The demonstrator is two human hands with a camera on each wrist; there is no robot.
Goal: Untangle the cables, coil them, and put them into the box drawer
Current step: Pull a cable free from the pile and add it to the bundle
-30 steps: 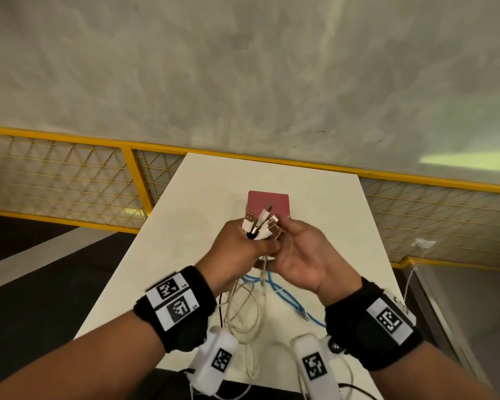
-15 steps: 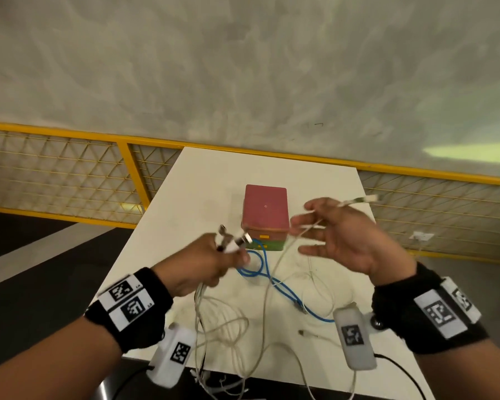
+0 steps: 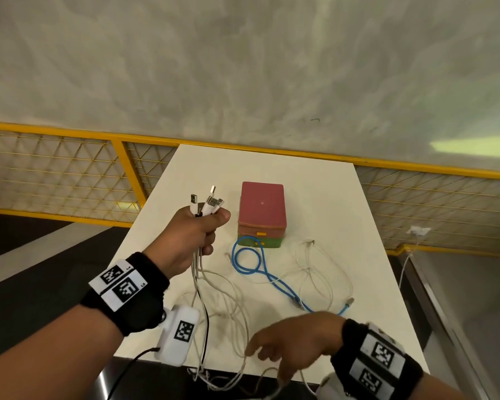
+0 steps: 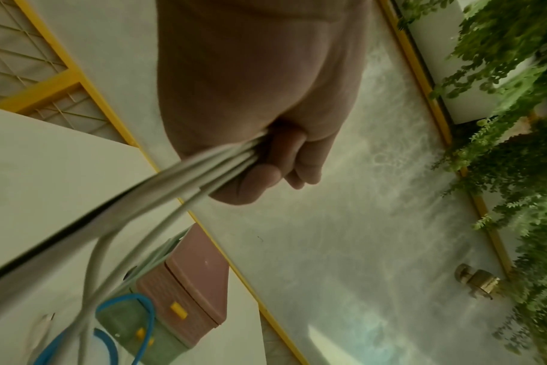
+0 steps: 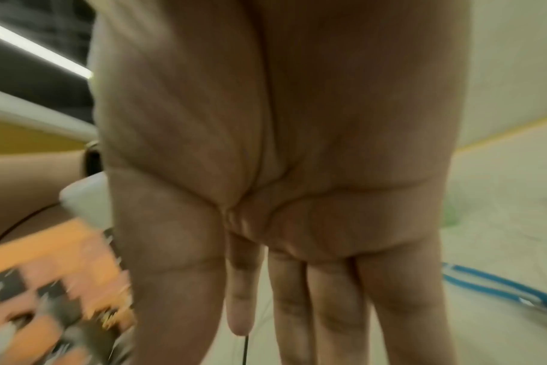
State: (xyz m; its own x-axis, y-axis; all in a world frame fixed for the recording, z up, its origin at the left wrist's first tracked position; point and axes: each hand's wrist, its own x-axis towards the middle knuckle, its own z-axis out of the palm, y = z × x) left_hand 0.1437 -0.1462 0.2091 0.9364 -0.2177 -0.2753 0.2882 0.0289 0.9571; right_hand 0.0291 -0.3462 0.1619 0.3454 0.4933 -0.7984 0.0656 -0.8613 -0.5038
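My left hand [image 3: 198,232] is raised over the white table [image 3: 324,186] and grips a bundle of white cables [image 3: 205,204] with their USB plugs sticking up; the strands [image 4: 185,177] hang from my fist down over the near table edge. My right hand [image 3: 283,346] hovers low at the near edge, fingers straight and spread [image 5: 297,296], holding nothing. A blue cable [image 3: 256,265] loops in front of the box drawer [image 3: 261,215], which has a pink top and a green base. A loose white cable [image 3: 318,272] lies to its right.
A yellow mesh railing [image 3: 70,174] runs behind and beside the table. Grey floor lies beyond it. A tangle of white cable ends [image 3: 214,376] dangles below the near edge. Green plants [image 4: 515,123] show in the left wrist view.
The hands have parted. My right hand let go of the white cable it held up and dropped to the near table edge. My left hand rose with the plug bundle.
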